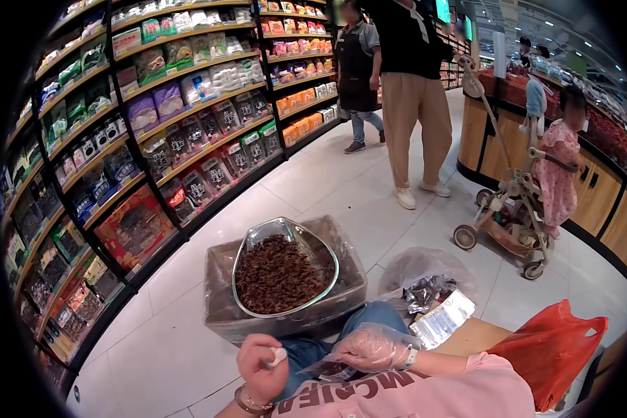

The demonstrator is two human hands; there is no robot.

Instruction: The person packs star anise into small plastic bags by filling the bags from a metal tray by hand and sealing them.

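My left hand (261, 364) is closed, its fingers pinching a small white lump (277, 357) whose kind I cannot make out. My right hand (375, 346) wears a clear plastic glove and is closed on a clear plastic packet (331, 369) with something dark in it, low over my lap. In front of my knees, a metal scoop-shaped pan (315, 296) rests tilted on a plastic-lined box (219, 306). A heap of dark reddish-brown dried pieces (275, 275) lies in the pan.
Right of my knees are a clear plastic bag (430, 268) with dark wrappers, a silver-white packet (444, 319), cardboard (470, 336) and a red plastic bag (554, 348). Stocked shelves (202, 115) line the left. Two people stand ahead; a child stands on a stroller (512, 209) by a wooden counter (491, 136).
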